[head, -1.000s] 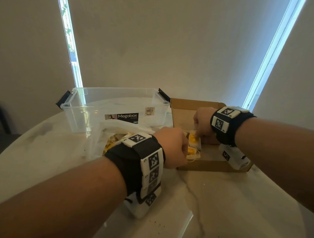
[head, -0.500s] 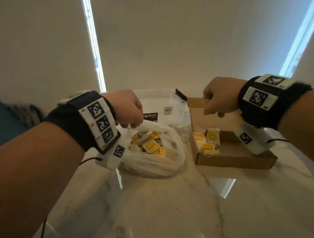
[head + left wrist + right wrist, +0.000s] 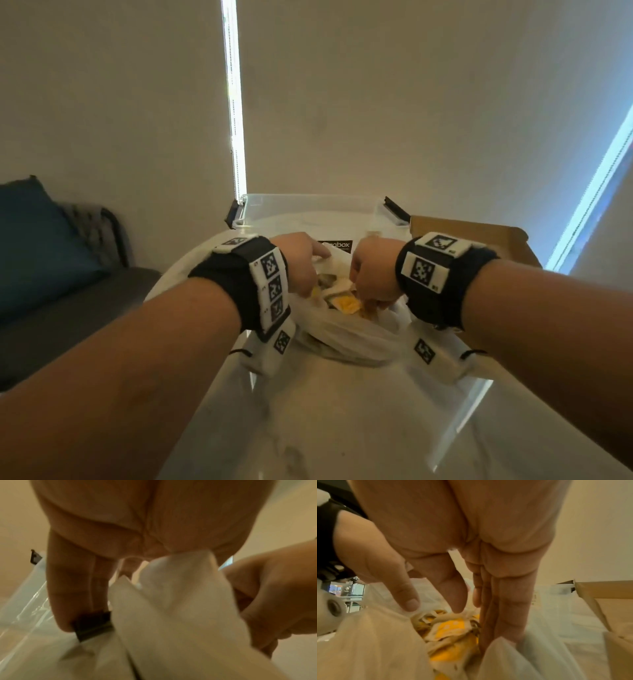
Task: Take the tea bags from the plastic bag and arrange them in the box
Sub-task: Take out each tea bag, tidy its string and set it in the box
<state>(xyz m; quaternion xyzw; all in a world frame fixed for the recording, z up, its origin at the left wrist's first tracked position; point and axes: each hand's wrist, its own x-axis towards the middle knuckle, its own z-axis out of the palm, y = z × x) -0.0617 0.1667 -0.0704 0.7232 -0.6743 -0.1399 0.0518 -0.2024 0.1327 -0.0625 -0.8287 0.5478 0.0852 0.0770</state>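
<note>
Plastic bag (image 3: 346, 337) lies on the table (image 3: 342, 428), its mouth showing yellow tea bags (image 3: 346, 303). Left hand (image 3: 301, 260) pinches the bag's rim at 10 o'clock; right hand (image 3: 373, 274), fingers straight, reaches in from 2 o'clock. Cardboard box (image 3: 479, 236) sits at 2 o'clock beyond.

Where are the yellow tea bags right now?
In the head view the tea bags sit inside the open plastic bag mid-table, between the left hand and right hand.
</note>
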